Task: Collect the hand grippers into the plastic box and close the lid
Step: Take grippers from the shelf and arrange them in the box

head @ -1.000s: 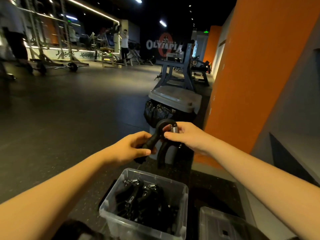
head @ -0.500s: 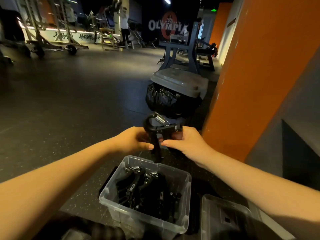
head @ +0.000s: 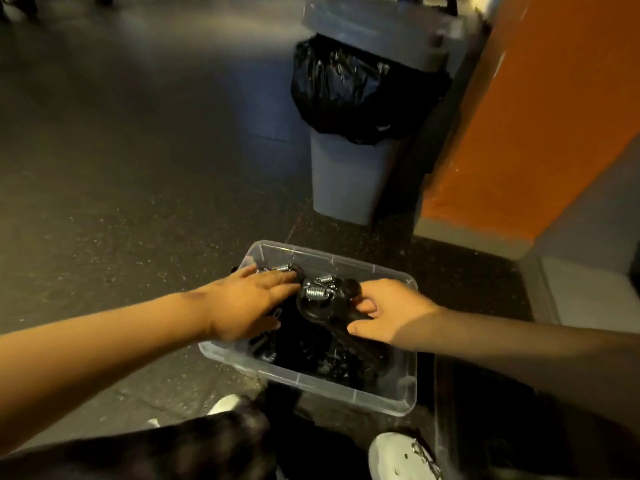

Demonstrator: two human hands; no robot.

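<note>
dark speckled gym floor (head: 121, 168), a grey bin (head: 346, 181) with a black bag at 12 o'clock. the clear plastic box (head: 311, 382) sits on the floor with its lid off and black grippers (head: 311, 355) piled inside. the right hand (head: 391, 313) pinches a hand gripper (head: 325, 303) over the pile. at 9 o'clock of it, the left hand (head: 242, 306) lies flat on the pile, fingers straight.

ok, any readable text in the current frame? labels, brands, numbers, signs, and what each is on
No text can be read in this frame.
On the clear plastic box: no label visible.
On the black hand grippers with steel springs: any markings are too dark and blurred to read.
On the grey trash bin with black liner: no print visible.
On the orange wall: no sign in view.
</note>
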